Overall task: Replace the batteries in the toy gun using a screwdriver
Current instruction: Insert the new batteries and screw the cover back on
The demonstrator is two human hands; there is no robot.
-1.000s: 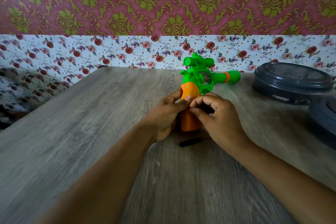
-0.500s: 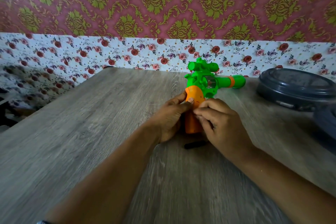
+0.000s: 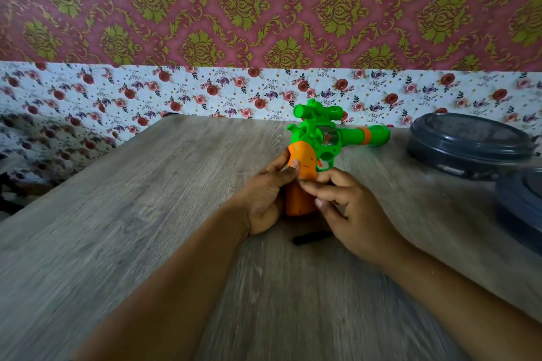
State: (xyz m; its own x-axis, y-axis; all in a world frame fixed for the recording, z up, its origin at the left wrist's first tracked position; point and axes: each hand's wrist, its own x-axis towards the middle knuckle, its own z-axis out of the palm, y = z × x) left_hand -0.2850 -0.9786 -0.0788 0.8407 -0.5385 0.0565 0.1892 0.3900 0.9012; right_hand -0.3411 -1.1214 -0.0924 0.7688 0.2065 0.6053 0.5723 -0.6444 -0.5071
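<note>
Patterned wallpaper, maroon and gold above a floral strip, runs behind a grey wood-grain table [image 3: 146,214]. Near the table's middle a toy gun [image 3: 319,138] stands grip-down, its green barrel pointing right and its orange grip [image 3: 302,164] toward the person. The left hand [image 3: 265,199] curls round the grip from the left, thumb pressed on its side. The right hand [image 3: 349,208] has its fingertips [image 3: 308,184] curled against the grip's right side. A small black stick-like thing [image 3: 311,238], blurred, lies on the table just below the hands. Two dark round containers [image 3: 469,143] sit well apart at the right edge.
</note>
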